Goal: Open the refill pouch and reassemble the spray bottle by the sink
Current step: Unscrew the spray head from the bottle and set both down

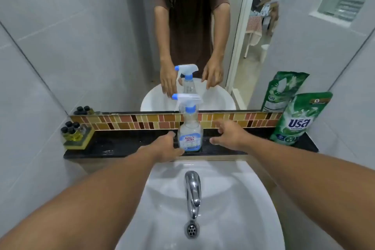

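A clear spray bottle point(190, 130) with a white and blue trigger head stands upright on the black ledge point(121, 146) behind the sink. Its head is screwed on. My left hand point(164, 148) is just left of the bottle's base, fingers apart, close to it or brushing it. My right hand point(229, 135) hovers a little to the bottle's right, fingers spread, holding nothing. A green refill pouch point(298, 122) stands upright at the right end of the ledge, leaning on the mirror, out of reach of both hands.
The white sink point(233, 199) with a chrome tap point(192, 191) and drain lies below the ledge. Several small black-capped bottles point(73, 131) sit on a yellow sponge at the ledge's left end. A mirror behind reflects me and the bottle. Grey tiled walls close in on both sides.
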Available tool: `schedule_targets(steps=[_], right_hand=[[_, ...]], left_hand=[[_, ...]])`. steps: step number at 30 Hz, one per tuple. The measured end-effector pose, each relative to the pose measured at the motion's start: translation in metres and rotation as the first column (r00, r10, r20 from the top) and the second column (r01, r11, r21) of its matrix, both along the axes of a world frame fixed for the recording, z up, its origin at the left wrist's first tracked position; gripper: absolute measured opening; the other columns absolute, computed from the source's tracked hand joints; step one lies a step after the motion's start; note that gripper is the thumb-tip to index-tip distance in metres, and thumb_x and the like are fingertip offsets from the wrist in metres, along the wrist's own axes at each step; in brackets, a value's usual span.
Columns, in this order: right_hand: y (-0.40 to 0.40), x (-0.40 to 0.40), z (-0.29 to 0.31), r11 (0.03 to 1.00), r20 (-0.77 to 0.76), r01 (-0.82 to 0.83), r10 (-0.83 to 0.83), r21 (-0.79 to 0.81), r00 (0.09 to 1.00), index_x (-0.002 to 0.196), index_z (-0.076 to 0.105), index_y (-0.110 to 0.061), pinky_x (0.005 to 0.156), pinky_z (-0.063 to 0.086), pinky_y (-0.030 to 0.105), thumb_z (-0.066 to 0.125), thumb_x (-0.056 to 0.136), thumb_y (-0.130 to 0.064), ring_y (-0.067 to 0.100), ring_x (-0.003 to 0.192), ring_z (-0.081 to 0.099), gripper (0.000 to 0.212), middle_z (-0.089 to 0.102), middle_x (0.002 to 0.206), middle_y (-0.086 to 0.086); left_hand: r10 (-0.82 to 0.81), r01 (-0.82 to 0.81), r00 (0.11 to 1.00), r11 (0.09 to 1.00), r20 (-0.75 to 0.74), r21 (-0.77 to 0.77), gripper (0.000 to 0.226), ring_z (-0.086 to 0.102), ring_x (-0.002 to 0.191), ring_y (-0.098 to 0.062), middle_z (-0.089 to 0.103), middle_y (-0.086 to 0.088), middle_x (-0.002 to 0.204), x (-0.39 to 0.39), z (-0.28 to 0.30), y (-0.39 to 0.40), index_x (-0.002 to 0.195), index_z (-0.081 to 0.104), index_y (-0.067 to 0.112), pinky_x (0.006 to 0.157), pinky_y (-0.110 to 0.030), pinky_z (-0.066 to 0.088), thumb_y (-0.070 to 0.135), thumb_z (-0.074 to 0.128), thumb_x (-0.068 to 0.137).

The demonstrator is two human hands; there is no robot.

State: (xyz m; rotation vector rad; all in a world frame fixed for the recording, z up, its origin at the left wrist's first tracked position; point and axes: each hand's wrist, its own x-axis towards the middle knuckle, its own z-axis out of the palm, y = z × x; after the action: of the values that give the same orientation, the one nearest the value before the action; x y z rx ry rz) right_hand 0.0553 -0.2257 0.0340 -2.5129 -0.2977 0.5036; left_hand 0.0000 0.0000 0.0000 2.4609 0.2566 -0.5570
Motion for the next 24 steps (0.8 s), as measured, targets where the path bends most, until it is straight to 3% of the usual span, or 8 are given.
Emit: schedule_targets(steps=[4, 6, 10, 12, 17, 20, 22, 24], right_hand=[[0.036, 0.019, 0.036, 0.988, 0.114, 0.004, -0.022, 0.153, 0.993, 0.138, 0.058, -0.024, 0.072, 0.048, 0.026, 0.081, 0.089, -0.019, 0.016, 0.088, 0.058, 0.054, 0.059, 0.095, -0.003], [0.05, 0.026, 0.046, 0.985, 0.141, 0.019, -0.044, 0.174, 0.989, 0.129, 0.061, -0.026, 0.064, 0.045, 0.024, 0.079, 0.089, -0.018, 0.015, 0.077, 0.055, 0.044, 0.055, 0.086, -0.004], [0.066, 0.03, 0.057, 0.976, 0.094, 0.088, -0.108, 0.199, 0.99, 0.126, 0.064, -0.023, 0.055, 0.042, 0.016, 0.068, 0.094, -0.009, 0.006, 0.065, 0.055, 0.036, 0.06, 0.085, -0.002], [0.072, 0.032, 0.061, 0.964, 0.003, 0.162, -0.166, 0.211, 0.986, 0.12, 0.067, -0.017, 0.055, 0.043, 0.021, 0.056, 0.095, -0.006, 0.013, 0.066, 0.057, 0.029, 0.065, 0.091, 0.005], [0.088, 0.027, 0.075, 0.812, -0.361, 0.507, -0.399, 0.287, 0.843, 0.103, 0.061, -0.015, 0.071, 0.053, 0.036, 0.039, 0.102, -0.037, 0.025, 0.077, 0.068, 0.031, 0.069, 0.105, 0.012], [0.096, 0.028, 0.077, 0.802, -0.387, 0.542, -0.429, 0.253, 0.816, 0.1, 0.058, -0.017, 0.071, 0.058, 0.036, 0.047, 0.102, -0.058, 0.026, 0.082, 0.071, 0.043, 0.068, 0.101, 0.012], [0.104, 0.03, 0.079, 0.796, -0.372, 0.559, -0.458, 0.232, 0.807, 0.101, 0.058, -0.015, 0.077, 0.062, 0.038, 0.059, 0.1, -0.049, 0.027, 0.086, 0.071, 0.034, 0.066, 0.101, 0.013], [0.112, 0.034, 0.082, 0.833, -0.288, 0.519, -0.457, 0.193, 0.841, 0.098, 0.056, -0.015, 0.069, 0.061, 0.036, 0.065, 0.098, -0.042, 0.027, 0.085, 0.07, 0.029, 0.065, 0.101, 0.015]], left_hand=[[0.152, -0.105, 0.973, 0.963, 0.176, -0.247, 0.071, 0.064, 0.122, -0.021, 0.064, -0.001, 0.138, 0.024, -0.021, -0.005, 0.146, 0.047, 0.023, 0.105, -0.046, 0.056, 0.038, 0.082, 0.086], [0.262, -0.177, 0.935, 0.929, 0.238, -0.325, 0.074, 0.066, 0.12, -0.025, 0.065, 0.001, 0.133, 0.039, -0.033, -0.011, 0.139, 0.05, 0.029, 0.102, -0.051, 0.056, 0.047, 0.084, 0.076], [0.403, -0.246, 0.873, 0.852, 0.277, -0.463, 0.057, 0.066, 0.111, -0.028, 0.068, 0.001, 0.12, 0.056, -0.031, -0.026, 0.119, 0.055, 0.033, 0.099, -0.05, 0.056, 0.054, 0.08, 0.072], [0.41, -0.24, 0.879, 0.82, 0.243, -0.519, 0.044, 0.067, 0.109, -0.029, 0.069, 0.002, 0.118, 0.062, -0.029, -0.032, 0.115, 0.057, 0.032, 0.099, -0.048, 0.056, 0.046, 0.081, 0.081], [0.411, -0.247, 0.896, 0.778, 0.17, -0.578, 0.024, 0.068, 0.109, -0.026, 0.071, 0.008, 0.11, 0.069, -0.036, -0.041, 0.097, 0.057, 0.041, 0.103, -0.048, 0.055, 0.044, 0.078, 0.084], [0.442, -0.283, 0.883, 0.768, 0.157, -0.574, 0.037, 0.065, 0.115, -0.029, 0.069, 0.005, 0.119, 0.074, -0.044, -0.045, 0.102, 0.055, 0.047, 0.104, -0.05, 0.053, 0.061, 0.073, 0.072], [0.46, -0.307, 0.877, 0.758, 0.137, -0.575, 0.039, 0.063, 0.114, -0.03, 0.068, 0.003, 0.12, 0.077, -0.05, -0.047, 0.1, 0.055, 0.047, 0.104, -0.05, 0.053, 0.064, 0.07, 0.069], [0.476, -0.316, 0.869, 0.743, 0.134, -0.59, 0.032, 0.062, 0.111, -0.029, 0.068, 0.002, 0.115, 0.079, -0.056, -0.048, 0.092, 0.057, 0.042, 0.103, -0.049, 0.052, 0.056, 0.074, 0.069]])
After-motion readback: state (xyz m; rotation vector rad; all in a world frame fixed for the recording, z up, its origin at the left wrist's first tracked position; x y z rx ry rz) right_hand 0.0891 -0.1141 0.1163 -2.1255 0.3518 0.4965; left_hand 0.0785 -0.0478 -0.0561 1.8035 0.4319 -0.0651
